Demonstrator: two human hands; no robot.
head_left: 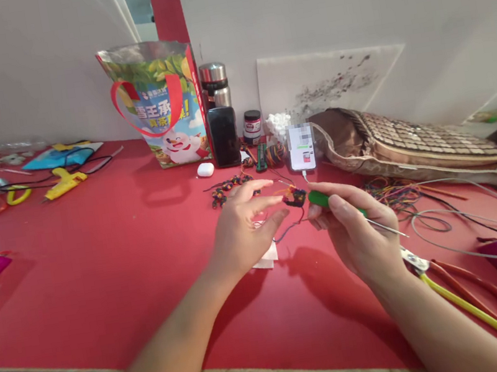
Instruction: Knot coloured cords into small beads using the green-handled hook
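My right hand (361, 225) is closed around the green handle (319, 198) of a crochet hook, and its thin metal shaft (387, 228) sticks out toward the lower right. Across from it, my left hand (246, 217) holds a small dark, multicoloured piece of yarn work (295, 196) at its fingertips, with the index finger stretched out above. Strands of orange yarn run between these fingers and the piece, and a dark thread hangs below it. A thin silvery bit shows above the piece. Under my left hand lies white paper (264, 259), partly hidden.
Behind my hands are a multicoloured yarn chain (225, 191), a lit phone (301, 147), a black phone (224, 136), a flask (214, 81) and a printed bag (165, 108). Pliers (474, 301) and tangled cords (401, 196) lie right; a yellow glue gun (64, 182) lies left.
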